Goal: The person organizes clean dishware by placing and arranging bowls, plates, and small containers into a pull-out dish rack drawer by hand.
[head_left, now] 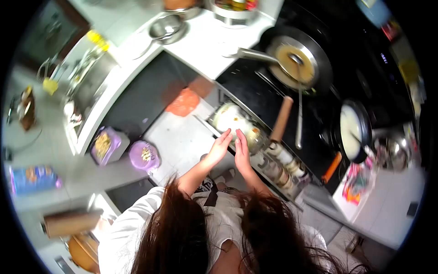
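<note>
My left hand (221,148) and my right hand (242,148) are raised side by side in front of my body, with fingers stretched out and palms turned towards each other. A narrow gap lies between them, and neither holds anything. Beyond the fingertips is a pulled-out drawer (206,122) with pale rounded dishware (232,119) in it, blurred. Several jars (285,157) stand in the drawer to the right of my right hand.
On the black cooktop (248,75) sits a wok (321,57) containing brown liquid and a long-handled metal spoon (299,118). A pot (365,118) of white liquid stands right. Left are a sink (98,75) and two lilac bins (119,145) (153,160). A metal bowl (168,28) rests on the counter.
</note>
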Motion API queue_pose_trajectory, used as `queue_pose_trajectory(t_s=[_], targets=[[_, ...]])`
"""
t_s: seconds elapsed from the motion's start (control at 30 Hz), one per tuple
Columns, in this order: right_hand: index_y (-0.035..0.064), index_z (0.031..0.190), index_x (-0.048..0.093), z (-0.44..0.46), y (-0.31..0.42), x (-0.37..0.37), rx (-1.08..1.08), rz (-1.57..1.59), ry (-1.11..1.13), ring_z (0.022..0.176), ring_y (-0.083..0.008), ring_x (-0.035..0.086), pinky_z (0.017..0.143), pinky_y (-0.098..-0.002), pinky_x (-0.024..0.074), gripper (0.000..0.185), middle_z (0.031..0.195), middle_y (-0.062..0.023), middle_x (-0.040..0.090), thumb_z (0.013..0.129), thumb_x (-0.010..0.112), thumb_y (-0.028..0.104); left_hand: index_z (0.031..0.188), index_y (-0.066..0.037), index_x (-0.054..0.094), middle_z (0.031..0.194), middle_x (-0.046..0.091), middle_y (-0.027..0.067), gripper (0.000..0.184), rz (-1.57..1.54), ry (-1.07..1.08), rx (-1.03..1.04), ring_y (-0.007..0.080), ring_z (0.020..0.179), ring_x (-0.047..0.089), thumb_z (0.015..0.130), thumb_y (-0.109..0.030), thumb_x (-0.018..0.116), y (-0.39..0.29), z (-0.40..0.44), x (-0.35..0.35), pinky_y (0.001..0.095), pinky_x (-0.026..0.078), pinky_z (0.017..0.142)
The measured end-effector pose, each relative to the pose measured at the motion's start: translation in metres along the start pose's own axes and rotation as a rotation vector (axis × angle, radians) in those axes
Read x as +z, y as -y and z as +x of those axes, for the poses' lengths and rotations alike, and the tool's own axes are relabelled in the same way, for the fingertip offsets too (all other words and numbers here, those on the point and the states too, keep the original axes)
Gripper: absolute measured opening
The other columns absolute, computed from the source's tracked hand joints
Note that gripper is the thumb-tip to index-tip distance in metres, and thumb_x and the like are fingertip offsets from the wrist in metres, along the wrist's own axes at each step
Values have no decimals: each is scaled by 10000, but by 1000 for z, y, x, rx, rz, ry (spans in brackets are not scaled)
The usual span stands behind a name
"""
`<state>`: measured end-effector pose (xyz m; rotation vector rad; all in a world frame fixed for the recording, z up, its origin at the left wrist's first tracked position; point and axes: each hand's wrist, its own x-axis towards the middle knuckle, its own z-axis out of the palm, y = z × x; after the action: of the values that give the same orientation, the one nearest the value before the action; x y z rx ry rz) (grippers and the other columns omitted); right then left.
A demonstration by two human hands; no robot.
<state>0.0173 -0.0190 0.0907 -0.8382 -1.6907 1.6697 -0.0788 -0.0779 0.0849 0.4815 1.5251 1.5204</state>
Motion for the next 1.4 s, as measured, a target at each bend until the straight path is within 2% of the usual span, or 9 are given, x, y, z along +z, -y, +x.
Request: queue_pose_trajectory(t_s=[0.17, 0.27, 0.43, 0.6, 0.8, 0.9, 1.07, 1.23, 1.4], targets=[[-39, 1328, 319, 16, 41, 79, -95, 12, 435, 1270, -254, 332, 1051, -336, 243, 436, 1357, -182, 366, 954, 370, 179, 1325, 21, 357, 1324, 424, 130, 467, -291, -62, 102, 197, 1239, 370, 935, -225, 431, -46, -54, -75, 299, 255, 1043], [-46, 1324, 329, 8, 56, 130, -85, 57, 565, 1272, -251, 333, 1049, -332, 248, 446, 1350, -186, 377, 956, 375, 202, 1362, -32, 317, 1372, 372, 95, 514, -267, -156, 94, 195, 1267, 333, 928, -273, 450, -73, -90, -112, 330, 249, 1045], [-48, 1336, 307, -14, 76, 209, 9, 149, 668, 1290, -239, 309, 1056, -317, 234, 478, 1370, -187, 353, 959, 377, 237, 1379, -61, 292, 1410, 323, 63, 562, -284, -317, 107, 171, 1293, 297, 914, -318, 473, -102, -147, -192, 384, 255, 1041], [-56, 1346, 278, -24, 104, 288, 24, 162, 690, 1302, -239, 297, 1073, -315, 205, 531, 1383, -189, 335, 966, 338, 310, 1375, -37, 292, 1431, 281, 125, 535, -270, -509, 271, 224, 1323, 252, 928, -288, 443, -117, -192, -291, 335, 187, 1073], [-48, 1328, 322, -19, 120, 382, -36, 180, 721, 1283, -223, 325, 1058, -307, 223, 532, 1360, -154, 381, 954, 377, 326, 1358, -1, 305, 1418, 304, 132, 517, -320, -653, 381, 218, 1328, 243, 927, -245, 450, -139, -227, -378, 302, 182, 1076], [16, 1363, 291, -11, 131, 421, -26, 100, 806, 1308, -228, 288, 1074, -331, 194, 543, 1394, -129, 342, 956, 341, 371, 1351, -6, 326, 1416, 311, 122, 504, -396, -694, 410, 199, 1328, 241, 926, -245, 453, -145, -240, -408, 298, 185, 1074], [-48, 1281, 373, 18, 129, 509, -47, 171, 851, 1176, -218, 448, 975, -294, 360, 473, 1269, -199, 457, 874, 542, 126, 1342, -9, 347, 1394, 350, 97, 496, -469, -787, 451, 164, 1293, 295, 923, -246, 465, -142, -246, -472, 274, 218, 1048], [-22, 1168, 487, 70, 113, 631, -201, 5, 919, 969, -204, 561, 836, -297, 448, 429, 1117, -174, 558, 793, 624, 136, 1319, 5, 377, 1351, 409, 84, 491, -506, -922, 464, 146, 1242, 359, 914, -251, 486, -160, -228, -545, 260, 258, 1017], [-20, 1142, 510, 135, 102, 784, -257, -88, 1059, 968, -212, 557, 834, -317, 450, 450, 1106, -165, 574, 761, 663, 164, 1286, 33, 395, 1239, 489, 103, 475, -458, -1104, 475, 149, 1150, 435, 911, -242, 491, -204, -175, -662, 264, 313, 969]])
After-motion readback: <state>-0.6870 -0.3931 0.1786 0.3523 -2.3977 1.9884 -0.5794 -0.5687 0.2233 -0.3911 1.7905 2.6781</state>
